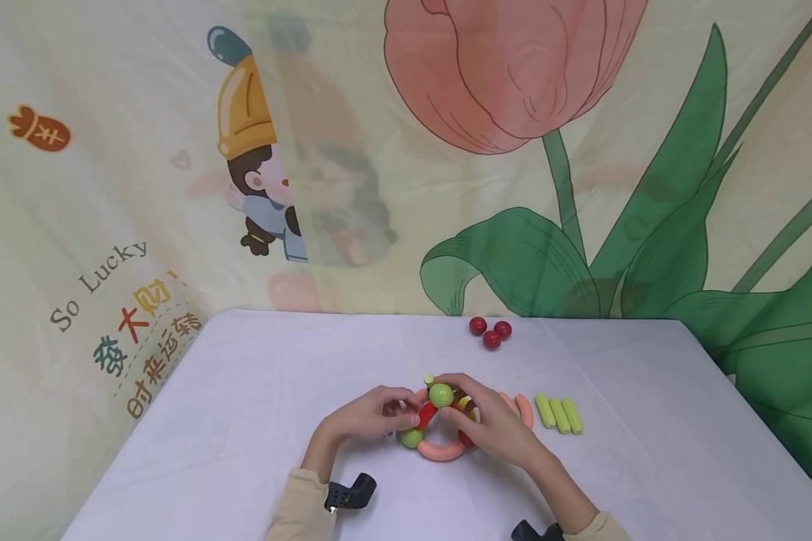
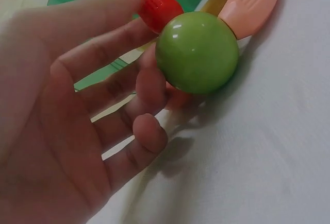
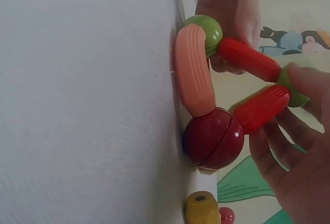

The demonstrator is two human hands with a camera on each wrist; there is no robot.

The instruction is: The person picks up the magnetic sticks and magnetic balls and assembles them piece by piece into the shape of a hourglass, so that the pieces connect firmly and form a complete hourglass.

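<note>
Head view: we see both hands meeting on a small toy build of balls and sticks, mid-table toward the near edge of the white cloth-covered table [image 1: 257, 391].
Toy build: a green glossy plastic ball [image 1: 440, 394] on top, a red ribbed plastic stick [image 1: 427, 415] slanting down to a second, lower green ball [image 1: 411, 438], a salmon-pink curved ribbed plastic piece [image 1: 441, 451] along the bottom, resting on the cloth.
Left hand [image 1: 368, 413]: fingers curled round the build's left side; in left wrist view the fingertips [image 2: 149, 87] touch the lower green ball [image 2: 197, 52] w/ the red stick [image 2: 154, 0] just above. We read it as a light pinch.
Right hand [image 1: 490, 421]: curled over the top & right side of the build. Right wrist view shows its fingers [image 3: 289, 147] behind two red sticks [image 3: 260, 108] that join a dark red glossy ball [image 3: 214, 137]; the pink curve [image 3: 193, 69] runs from that ball to a green one [image 3: 209, 28].
Right of build: more pink curved pieces [image 1: 524, 409], partly hidden by the right hand, then three light green ribbed sticks [image 1: 559, 414] side by side.
Far edge: three small dark red balls [image 1: 490, 332] clustered, touching or nearly so, well apart from the hands.
Right wrist view, bottom: a yellow cylindrical piece [image 3: 202, 207] at the frame edge; can't tell what it joins.
Backdrop: printed curtain w/ pink tulip [image 1: 507, 68] & cartoon figure.
</note>
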